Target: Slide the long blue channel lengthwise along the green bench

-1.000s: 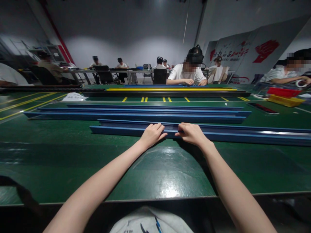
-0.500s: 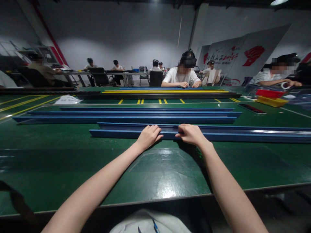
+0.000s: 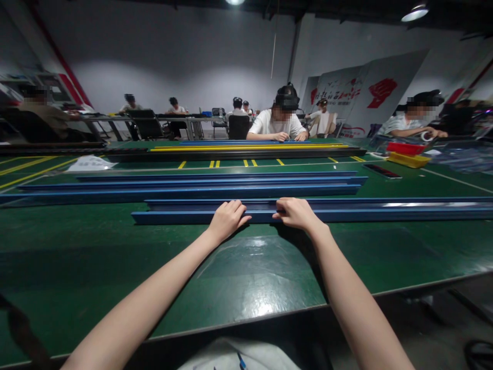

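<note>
A long blue channel strip (image 3: 385, 211) lies across the green table (image 3: 96, 257) in front of me, running off to the right. My left hand (image 3: 227, 219) rests on its near edge with the fingers curled over the top. My right hand (image 3: 295, 213) grips the same edge a little to the right, fingers hooked over it. Both arms stretch forward from the table's near edge.
More long blue strips (image 3: 192, 187) lie behind the near one. Farther back sit black and yellow strips (image 3: 250, 149), a sheet of paper (image 3: 90, 163), red and yellow trays (image 3: 407, 154). Several people sit at the far side and right.
Both hands stay on the blue strip, which has slid slightly to the left. My head has tilted and turned, so the scene sits lower and more to the left.
</note>
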The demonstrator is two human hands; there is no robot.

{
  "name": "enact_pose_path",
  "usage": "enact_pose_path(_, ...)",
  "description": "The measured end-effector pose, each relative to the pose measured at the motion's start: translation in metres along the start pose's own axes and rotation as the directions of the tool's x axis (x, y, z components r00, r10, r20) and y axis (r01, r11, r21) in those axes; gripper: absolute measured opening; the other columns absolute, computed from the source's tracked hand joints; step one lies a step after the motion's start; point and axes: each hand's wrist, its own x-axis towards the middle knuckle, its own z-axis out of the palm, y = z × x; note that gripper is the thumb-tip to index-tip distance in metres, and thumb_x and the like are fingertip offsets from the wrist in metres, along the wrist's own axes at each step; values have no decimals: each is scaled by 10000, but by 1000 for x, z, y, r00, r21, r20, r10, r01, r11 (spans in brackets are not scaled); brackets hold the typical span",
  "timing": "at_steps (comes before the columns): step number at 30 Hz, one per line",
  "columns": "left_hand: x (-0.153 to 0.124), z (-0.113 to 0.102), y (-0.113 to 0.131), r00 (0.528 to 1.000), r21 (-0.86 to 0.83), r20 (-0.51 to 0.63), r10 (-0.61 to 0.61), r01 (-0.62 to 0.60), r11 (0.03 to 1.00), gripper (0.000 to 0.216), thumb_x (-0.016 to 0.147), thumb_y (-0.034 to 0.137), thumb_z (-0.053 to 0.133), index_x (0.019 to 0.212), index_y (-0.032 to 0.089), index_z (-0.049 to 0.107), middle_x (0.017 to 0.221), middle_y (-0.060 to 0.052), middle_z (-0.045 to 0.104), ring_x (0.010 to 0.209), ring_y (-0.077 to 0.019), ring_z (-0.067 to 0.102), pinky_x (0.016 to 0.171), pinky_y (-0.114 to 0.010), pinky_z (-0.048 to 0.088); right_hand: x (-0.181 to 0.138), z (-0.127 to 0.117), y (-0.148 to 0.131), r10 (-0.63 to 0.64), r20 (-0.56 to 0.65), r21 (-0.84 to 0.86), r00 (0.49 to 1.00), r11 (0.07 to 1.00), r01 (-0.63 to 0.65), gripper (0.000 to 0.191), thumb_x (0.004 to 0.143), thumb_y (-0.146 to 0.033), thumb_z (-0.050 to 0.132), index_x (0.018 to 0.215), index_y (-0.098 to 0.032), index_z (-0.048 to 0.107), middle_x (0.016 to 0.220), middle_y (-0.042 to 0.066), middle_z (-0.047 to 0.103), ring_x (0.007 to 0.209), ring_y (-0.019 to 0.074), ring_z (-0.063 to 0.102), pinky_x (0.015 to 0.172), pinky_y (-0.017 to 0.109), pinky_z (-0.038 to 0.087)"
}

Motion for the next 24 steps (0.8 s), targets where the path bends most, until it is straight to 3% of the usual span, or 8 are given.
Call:
enact_pose_path(15,-1,-1,-1,1000,-2,17,-21,21,1000,280,880,403,415,822,158,537,817,-66,577,726,-171,513,630,-280,359,-1,5,-3,-18,-38,16,999,1000,19,219,800,-375,476,837,-197,600,890,40,642,805,167,578,584,247,288)
enact_pose_path(24,0,-3,-1,1000,19,-3,-23,23,1000,275,867,411,440,803,164,541,789,-58,580,719,-179,501,617,-285,342,6,15,-16,-111,-81,49,990,992,115,242,836,-394,430,852,-201,574,898,37,643,838,172,582,596,241,299)
